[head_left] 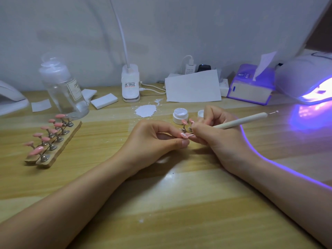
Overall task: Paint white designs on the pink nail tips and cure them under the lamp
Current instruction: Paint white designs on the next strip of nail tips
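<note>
— Where's the tip?
— Pink tip (184,135), pinched in the left hand (154,141) over the table (161,203).
— And the right hand (213,133)?
— Clamped on the pen (240,120), its point touching the tip. Jar (180,115) just behind, lamp (309,81) glowing far right.

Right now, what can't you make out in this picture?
Head view:
- White design on the held nail tip: too small, fingers crowd it.
- Bottle label: blurred.
- Curing lamp: right edge cuts it off, glare hides its inside.
- Second jar: behind the right hand.
</note>
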Demonstrator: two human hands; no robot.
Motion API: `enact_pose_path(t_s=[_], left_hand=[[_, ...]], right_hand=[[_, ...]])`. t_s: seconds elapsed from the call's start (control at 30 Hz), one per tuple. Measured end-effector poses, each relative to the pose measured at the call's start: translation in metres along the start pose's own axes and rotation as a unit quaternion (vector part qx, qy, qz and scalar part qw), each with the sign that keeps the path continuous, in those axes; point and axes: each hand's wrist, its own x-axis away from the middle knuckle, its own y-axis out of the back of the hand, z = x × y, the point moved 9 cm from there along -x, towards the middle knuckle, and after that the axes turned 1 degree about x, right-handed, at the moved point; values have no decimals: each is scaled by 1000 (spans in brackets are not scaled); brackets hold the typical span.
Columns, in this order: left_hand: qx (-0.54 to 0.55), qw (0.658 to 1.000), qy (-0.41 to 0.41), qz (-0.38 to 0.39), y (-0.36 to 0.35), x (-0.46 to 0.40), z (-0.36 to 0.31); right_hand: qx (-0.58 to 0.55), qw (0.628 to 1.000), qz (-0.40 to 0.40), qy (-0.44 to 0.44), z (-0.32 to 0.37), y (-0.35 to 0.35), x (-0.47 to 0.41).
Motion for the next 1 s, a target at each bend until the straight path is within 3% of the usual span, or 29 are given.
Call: enact_pose_path(t_s=[1.0], left_hand=[[-31, 999, -9, 4, -3, 0, -2]], right_hand=[[17, 1000, -7, -1, -4, 1, -2]])
